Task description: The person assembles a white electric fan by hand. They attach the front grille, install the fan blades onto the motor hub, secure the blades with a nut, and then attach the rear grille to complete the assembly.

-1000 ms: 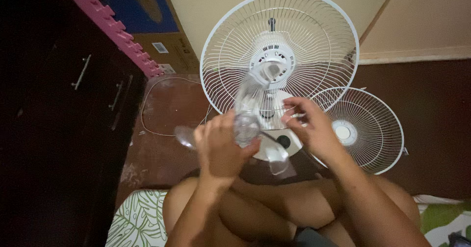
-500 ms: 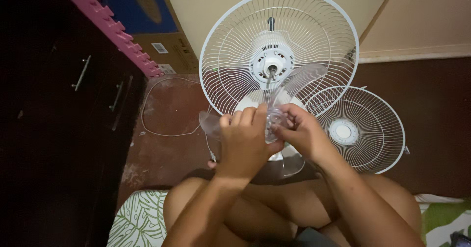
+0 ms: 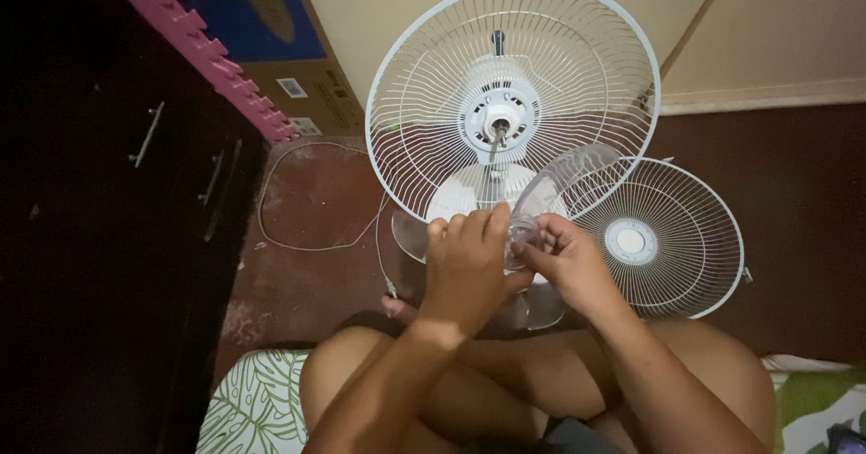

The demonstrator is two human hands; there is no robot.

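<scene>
I have both hands on the clear blade (image 3: 550, 192), holding it in front of the rear grille (image 3: 433, 75) and just below the motor shaft (image 3: 499, 129). My left hand (image 3: 469, 269) wraps over the hub from the near side, fingers closed around it. My right hand (image 3: 568, 264) pinches the hub from the other side, fingertips curled in. One blade lobe rises up and right across the grille wires; another shows low, beside the white base (image 3: 469, 192). The hub is near the shaft but not on it; I cannot tell whether its bore lines up. The front grille (image 3: 658, 237) lies on the floor, leaning against the base to the right. A cord (image 3: 307, 237) loops over the floor to the left.

Judgement: the step in hand is handling the blade at the shaft. The next move calls for squaring the hub to the shaft and keeping the lobes clear of the wires
</scene>
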